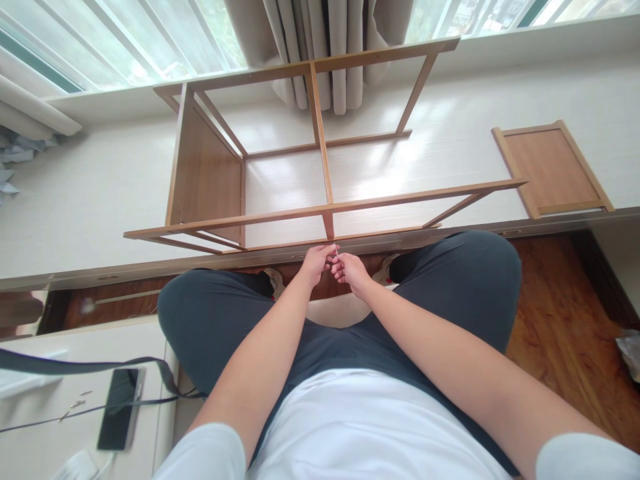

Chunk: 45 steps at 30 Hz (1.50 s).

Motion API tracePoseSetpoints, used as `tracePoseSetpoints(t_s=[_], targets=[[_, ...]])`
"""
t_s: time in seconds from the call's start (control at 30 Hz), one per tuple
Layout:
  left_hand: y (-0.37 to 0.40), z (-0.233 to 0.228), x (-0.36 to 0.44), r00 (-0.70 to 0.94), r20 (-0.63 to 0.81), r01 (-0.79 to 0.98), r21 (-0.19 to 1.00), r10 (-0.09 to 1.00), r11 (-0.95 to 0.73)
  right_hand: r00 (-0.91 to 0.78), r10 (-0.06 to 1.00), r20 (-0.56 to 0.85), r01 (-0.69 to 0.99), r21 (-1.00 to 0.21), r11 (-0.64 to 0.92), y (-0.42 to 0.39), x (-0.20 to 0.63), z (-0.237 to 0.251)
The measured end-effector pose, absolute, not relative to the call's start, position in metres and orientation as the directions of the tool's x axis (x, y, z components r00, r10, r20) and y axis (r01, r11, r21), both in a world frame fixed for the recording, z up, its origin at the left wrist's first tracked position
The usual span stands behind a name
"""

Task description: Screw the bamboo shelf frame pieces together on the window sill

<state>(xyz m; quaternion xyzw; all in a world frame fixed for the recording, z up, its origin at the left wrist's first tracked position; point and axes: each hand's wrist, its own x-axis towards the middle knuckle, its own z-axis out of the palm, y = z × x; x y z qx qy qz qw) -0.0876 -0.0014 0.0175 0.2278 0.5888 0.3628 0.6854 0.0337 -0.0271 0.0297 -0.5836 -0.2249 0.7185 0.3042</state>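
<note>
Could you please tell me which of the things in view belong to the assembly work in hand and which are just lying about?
In hand:
- left hand and right hand, pinching a small pale piece
- wooden shelf frame, right in front of the hands
- loose wooden panel, matching the frame

Lying about:
- phone
- dark strap
- curtain
</note>
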Motion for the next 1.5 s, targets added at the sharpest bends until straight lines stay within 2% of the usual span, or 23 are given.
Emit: tracePoseSetpoints(t_s=[0.2, 0.6, 0.9, 1.17, 1.4, 1.5], targets=[[-0.001, 0.016, -0.088, 0.041, -0.632, -0.230, 0.747, 0.774, 0.623, -0.184, 0.654, -0.733, -0.184, -0.628, -0.756, -0.025, 0.032, 0.030], [0.000, 0.014, -0.087, 0.009, -0.634, -0.234, 0.750, 0.773, 0.618, -0.028, 0.753, -0.658, 0.036, -0.753, -0.657, -0.027, 0.033, 0.028], [0.000, 0.014, -0.087, -0.007, -0.631, -0.218, 0.758, 0.776, 0.614, -0.046, 0.781, -0.622, -0.011, -0.782, -0.623, -0.027, 0.033, 0.024], [0.001, 0.010, -0.088, 0.010, -0.644, -0.230, 0.743, 0.765, 0.629, -0.163, 0.682, -0.713, -0.204, -0.652, -0.730, -0.026, 0.036, 0.030], [0.001, 0.016, -0.088, 0.060, -0.648, -0.278, 0.720, 0.759, 0.636, -0.320, 0.524, -0.789, -0.370, -0.405, -0.836, -0.021, 0.038, 0.033], [0.000, 0.018, -0.088, 0.062, -0.646, -0.282, 0.720, 0.761, 0.634, -0.338, 0.499, -0.798, -0.402, -0.357, -0.843, -0.020, 0.038, 0.029]])
